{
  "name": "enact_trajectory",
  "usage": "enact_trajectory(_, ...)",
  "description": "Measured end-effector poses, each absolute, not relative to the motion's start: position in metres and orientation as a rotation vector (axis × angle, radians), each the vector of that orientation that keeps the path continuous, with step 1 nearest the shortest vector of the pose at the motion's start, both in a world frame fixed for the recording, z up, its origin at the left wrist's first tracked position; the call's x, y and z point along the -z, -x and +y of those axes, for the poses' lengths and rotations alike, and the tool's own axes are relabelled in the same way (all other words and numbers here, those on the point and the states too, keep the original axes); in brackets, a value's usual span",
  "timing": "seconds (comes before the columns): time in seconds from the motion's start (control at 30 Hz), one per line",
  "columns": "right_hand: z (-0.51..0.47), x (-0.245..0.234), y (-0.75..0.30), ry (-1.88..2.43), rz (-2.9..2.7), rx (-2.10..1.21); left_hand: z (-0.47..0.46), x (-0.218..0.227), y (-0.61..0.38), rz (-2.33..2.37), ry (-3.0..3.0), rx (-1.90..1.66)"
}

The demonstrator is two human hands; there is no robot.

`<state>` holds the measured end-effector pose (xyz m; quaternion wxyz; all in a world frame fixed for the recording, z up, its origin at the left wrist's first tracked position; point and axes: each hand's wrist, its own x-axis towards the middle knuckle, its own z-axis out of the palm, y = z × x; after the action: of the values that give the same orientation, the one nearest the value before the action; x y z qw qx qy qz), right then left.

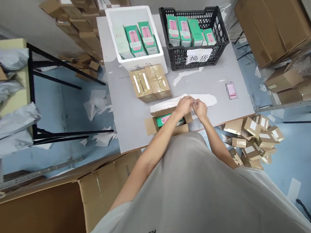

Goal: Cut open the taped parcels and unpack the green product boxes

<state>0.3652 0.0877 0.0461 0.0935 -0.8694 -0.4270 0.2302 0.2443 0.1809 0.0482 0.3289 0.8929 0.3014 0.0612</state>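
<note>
My left hand (184, 106) and my right hand (200, 109) meet above the table, fingertips pinched together around something small and pale that I cannot make out. Below my left forearm lies an opened cardboard box (151, 126) with its flaps spread. Inside it rests a green and pink product box (161, 120), partly covered by the forearm. A long piece of white paper or packing sheet (208, 100) lies flat just beyond both hands.
Behind stand a white foam box (136, 64) and a black crate (178, 57), both holding green and pink boxes. Taped cartons (150, 83) sit before the foam box. A pink card-like item (231, 90) lies at right. Small cardboard boxes (252, 149) are heaped on the floor.
</note>
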Motion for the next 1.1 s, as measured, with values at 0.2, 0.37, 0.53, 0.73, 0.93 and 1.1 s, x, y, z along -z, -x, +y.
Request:
enact_trajectory(0.2,0.076,-0.022,-0.37,2.73,-1.188,-0.951,0.123,-0.056,-0.223,0.647,-2.263,-0.304)
enact_trajectory(0.37,0.056,-0.034,-0.371,2.683,-1.272,-0.783,0.103,-0.039,-0.143,1.049,-2.113,-0.343)
enact_trajectory(0.53,0.042,-0.064,-0.34,2.383,-1.753,-0.639,0.097,-0.004,-0.081,1.514,-1.937,-0.178)
enact_trajectory(0.73,0.072,-0.063,-0.287,2.231,-2.384,-0.865,0.091,0.015,-0.077,1.537,-1.981,0.034)
enact_trajectory(0.93,0.077,-0.057,-0.285,2.252,-2.506,-0.824,0.09,0.014,-0.075,1.5,-2.046,0.095)
enact_trajectory(1.1,0.069,-0.049,-0.288,2.268,-2.438,-0.811,0.094,0.016,-0.073,1.476,-2.076,0.117)
